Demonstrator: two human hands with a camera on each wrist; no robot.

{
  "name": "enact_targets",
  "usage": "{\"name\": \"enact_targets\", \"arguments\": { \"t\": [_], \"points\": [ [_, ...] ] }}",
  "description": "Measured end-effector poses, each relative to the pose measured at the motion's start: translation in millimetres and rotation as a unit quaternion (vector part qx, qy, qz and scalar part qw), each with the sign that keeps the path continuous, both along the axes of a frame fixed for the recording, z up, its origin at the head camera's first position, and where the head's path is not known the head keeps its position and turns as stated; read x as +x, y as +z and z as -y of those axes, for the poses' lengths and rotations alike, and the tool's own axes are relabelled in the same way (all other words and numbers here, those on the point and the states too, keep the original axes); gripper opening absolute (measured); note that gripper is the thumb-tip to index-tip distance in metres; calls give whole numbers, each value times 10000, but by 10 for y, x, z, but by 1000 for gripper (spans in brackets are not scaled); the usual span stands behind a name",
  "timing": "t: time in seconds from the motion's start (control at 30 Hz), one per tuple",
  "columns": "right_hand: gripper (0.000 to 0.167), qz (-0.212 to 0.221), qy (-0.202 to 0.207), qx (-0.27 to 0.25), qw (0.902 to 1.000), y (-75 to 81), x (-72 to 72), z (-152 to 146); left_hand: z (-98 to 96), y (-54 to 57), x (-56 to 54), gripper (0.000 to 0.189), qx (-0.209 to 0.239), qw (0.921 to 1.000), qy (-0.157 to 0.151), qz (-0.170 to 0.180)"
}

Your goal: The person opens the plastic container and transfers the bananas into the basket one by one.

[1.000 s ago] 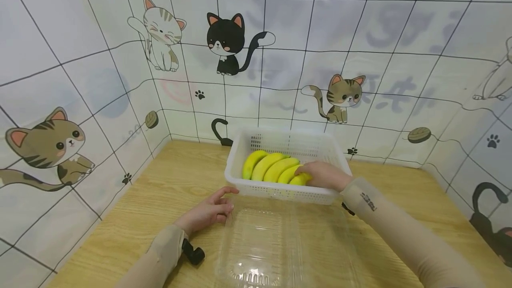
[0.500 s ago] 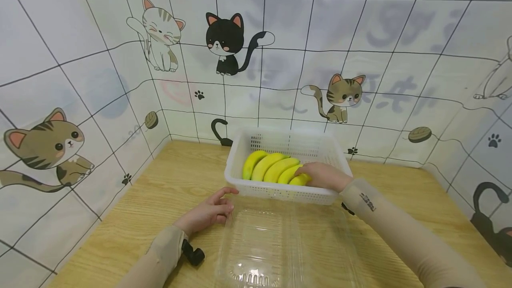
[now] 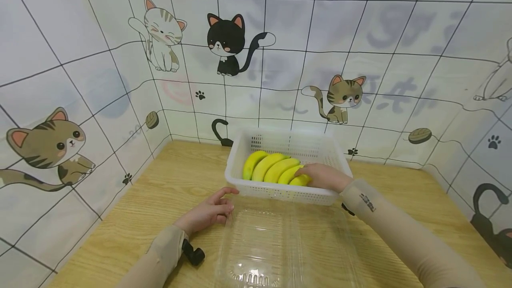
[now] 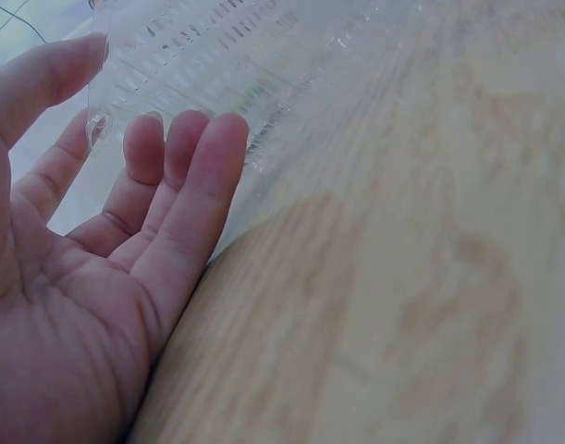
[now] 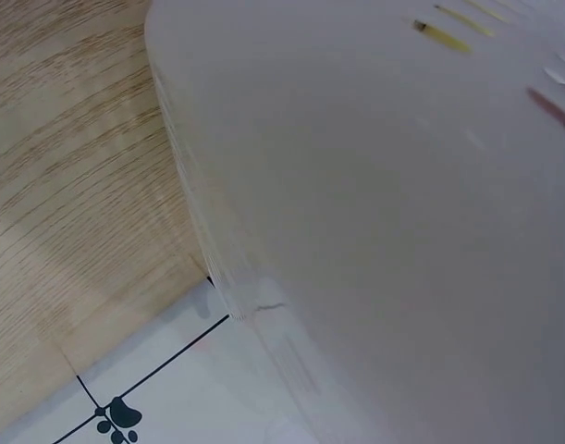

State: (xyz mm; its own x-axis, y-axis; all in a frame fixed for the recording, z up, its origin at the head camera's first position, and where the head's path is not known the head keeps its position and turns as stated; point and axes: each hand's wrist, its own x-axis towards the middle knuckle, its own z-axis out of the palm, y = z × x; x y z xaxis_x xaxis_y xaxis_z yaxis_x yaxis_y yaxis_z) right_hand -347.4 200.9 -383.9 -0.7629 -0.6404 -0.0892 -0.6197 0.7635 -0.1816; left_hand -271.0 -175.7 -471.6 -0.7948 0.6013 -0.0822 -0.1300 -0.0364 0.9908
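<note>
Several yellow bananas (image 3: 270, 166) lie side by side in a white plastic basket (image 3: 256, 186) in the head view. My right hand (image 3: 325, 175) reaches over the basket's front rim, its fingers curled over the rightmost banana (image 3: 300, 180); its thumb is hidden. On the table in front lies an unfolded clear plastic clamshell box (image 3: 260, 243). My left hand (image 3: 206, 212) rests beside its left edge, fingers loosely bent. In the left wrist view, the fingertips of my left hand (image 4: 106, 250) are right at the clear plastic edge. The basket wall (image 5: 356, 231) fills most of the right wrist view.
The wood-grain table (image 3: 188, 163) carries the basket near its back edge. Behind and on both sides stands a white gridded wall covering (image 3: 288, 70) with printed cats. A black wrist strap piece (image 3: 193, 253) sits on the left sleeve.
</note>
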Motion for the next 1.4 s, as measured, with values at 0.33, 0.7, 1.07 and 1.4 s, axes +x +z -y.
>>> {"name": "enact_targets", "arguments": {
  "t": [0.33, 0.7, 1.07, 1.4],
  "points": [
    [40, 147, -185, 68, 9997, -41, -22, 0, -1, -6, -3, 51, 15, 10000, 26, 64],
    [36, 581, -252, 19, 9980, -21, -14, 4, 5, -6, -14, 50, 26, 10000, 5, 28],
    [30, 191, -9, -27, 9998, 16, -10, 15, -7, 12, 0, 50, 20, 10000, -2, 34],
    [16, 348, -227, 79, 9991, 21, -25, 23, -10, 16, -1, 50, 10, 10000, -9, 38]
  ]
}}
